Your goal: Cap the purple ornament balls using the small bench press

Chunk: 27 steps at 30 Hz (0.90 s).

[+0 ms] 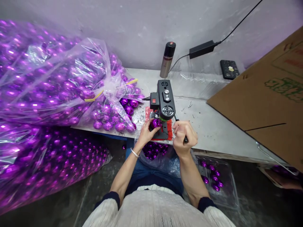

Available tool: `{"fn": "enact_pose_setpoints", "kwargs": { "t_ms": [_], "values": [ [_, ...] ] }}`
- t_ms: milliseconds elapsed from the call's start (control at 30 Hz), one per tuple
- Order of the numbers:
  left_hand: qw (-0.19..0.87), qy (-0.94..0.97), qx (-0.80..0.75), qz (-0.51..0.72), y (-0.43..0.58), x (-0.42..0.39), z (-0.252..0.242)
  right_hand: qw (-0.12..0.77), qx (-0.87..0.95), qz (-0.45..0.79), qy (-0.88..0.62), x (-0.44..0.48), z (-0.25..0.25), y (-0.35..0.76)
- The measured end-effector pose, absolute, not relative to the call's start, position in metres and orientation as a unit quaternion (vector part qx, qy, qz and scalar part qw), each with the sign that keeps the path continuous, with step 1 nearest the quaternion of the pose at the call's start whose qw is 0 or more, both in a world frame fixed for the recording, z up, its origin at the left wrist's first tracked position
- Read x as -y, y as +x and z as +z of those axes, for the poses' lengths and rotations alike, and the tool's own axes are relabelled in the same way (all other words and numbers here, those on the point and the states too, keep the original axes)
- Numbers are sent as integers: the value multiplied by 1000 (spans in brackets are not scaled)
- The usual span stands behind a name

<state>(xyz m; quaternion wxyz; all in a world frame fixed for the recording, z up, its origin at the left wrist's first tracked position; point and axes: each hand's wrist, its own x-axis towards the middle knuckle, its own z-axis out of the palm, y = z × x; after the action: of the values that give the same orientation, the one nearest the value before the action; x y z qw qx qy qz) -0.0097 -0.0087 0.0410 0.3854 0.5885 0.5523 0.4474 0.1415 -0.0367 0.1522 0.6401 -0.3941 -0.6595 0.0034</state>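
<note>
My left hand [146, 132] has its thumb and fingers closed round a shiny purple ball [155, 123]. The ball sits under the head of a small black bench machine [167, 97] with vents, silver buttons and a red switch. A red mat [169, 135] lies beneath its black base. On the machine's right side, my right hand [185, 136] is wrapped round a black lever handle [186, 139]. An open plastic bag of purple balls [155, 150] rests below the table edge, between my forearms.
Large clear bags of purple balls [52, 78] fill the left side. A steel and black bottle [168, 60] stands behind the machine, near a power adapter [201, 49] and a black phone [229, 69]. A cardboard box [267, 94] leans at right. Below, a clear tub [227, 195] holds several balls.
</note>
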Motion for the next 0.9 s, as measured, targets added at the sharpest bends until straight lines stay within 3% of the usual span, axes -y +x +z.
{"fn": "enact_pose_setpoints", "kwargs": {
  "t_ms": [333,900],
  "values": [
    [371,601,-544,452,-4,14,32,642,661,-11,-389,37,149,142],
    [250,710,-502,426,-5,13,14,630,665,-13,-401,39,144,144]
  ]
}}
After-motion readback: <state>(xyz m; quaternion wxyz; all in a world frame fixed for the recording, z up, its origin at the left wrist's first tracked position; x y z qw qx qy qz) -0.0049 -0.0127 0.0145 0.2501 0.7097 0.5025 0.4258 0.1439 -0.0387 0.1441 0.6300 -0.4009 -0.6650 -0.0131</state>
